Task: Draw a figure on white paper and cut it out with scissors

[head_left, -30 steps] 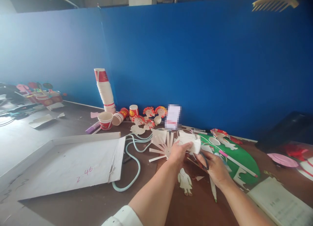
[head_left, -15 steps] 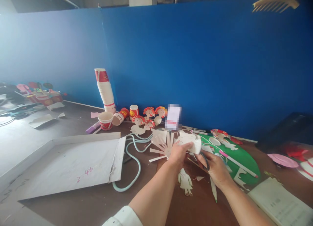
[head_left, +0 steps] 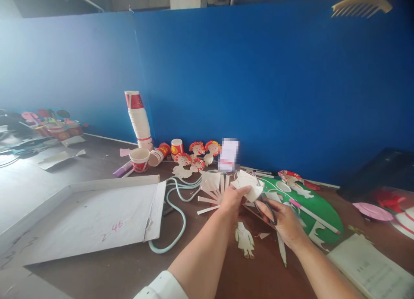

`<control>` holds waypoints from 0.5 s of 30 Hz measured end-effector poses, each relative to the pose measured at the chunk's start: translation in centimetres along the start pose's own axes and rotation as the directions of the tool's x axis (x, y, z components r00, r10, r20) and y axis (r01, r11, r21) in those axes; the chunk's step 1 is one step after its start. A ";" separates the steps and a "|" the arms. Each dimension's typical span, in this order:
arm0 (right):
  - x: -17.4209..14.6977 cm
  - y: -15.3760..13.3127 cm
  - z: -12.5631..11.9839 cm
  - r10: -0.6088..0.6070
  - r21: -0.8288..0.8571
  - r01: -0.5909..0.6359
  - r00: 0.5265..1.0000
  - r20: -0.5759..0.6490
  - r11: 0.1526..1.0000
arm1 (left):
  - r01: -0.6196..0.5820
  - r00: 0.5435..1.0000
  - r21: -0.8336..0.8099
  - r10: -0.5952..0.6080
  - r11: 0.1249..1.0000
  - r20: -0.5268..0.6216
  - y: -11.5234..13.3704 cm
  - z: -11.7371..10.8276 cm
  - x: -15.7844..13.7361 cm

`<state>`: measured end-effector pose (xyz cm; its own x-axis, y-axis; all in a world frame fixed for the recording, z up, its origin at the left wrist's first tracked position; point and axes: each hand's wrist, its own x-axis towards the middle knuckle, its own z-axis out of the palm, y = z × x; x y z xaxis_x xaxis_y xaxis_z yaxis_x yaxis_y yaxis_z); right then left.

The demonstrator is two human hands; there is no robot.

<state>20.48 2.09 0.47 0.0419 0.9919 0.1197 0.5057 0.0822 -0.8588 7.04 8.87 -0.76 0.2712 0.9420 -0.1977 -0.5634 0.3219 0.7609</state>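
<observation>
My left hand (head_left: 237, 197) pinches a piece of white paper (head_left: 249, 182) with curved cut edges and faint lines drawn on it. In my right hand (head_left: 281, 219) are dark-handled scissors (head_left: 271, 210), their blades at the paper and mostly hidden by it. Below the hands a white paper doll body (head_left: 245, 240) lies flat on the brown table. Behind my left hand a paper cup cut into spread strips (head_left: 210, 199) lies partly covered. A white marker with a green tip (head_left: 282, 249) rests under my right hand.
A white cardboard tray (head_left: 97, 221) stands left, beside a pale blue cable (head_left: 185, 223). Stacked paper cups (head_left: 139, 118) and finished paper dolls (head_left: 183, 161) line the blue partition. A green disc (head_left: 326, 208) bears a pink marker (head_left: 313, 216); an open book (head_left: 371, 264) lies front right.
The white paper has turned and tilted in my left hand, shifting slightly left. The scissors have moved a little with my right hand and still meet the paper.
</observation>
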 end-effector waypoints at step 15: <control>-0.1 -0.6 0.7 0.094 0.114 -0.097 0.995 0.036 0.989 | 0.022 1.000 -0.109 -0.020 0.994 0.024 -0.1 0.7 -0.7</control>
<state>19.56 1.97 0.56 0.0586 0.9981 0.0208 0.3980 -0.0042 -0.9174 7.46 8.15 -0.31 0.3007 0.9330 -0.1978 -0.6390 0.3510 0.6844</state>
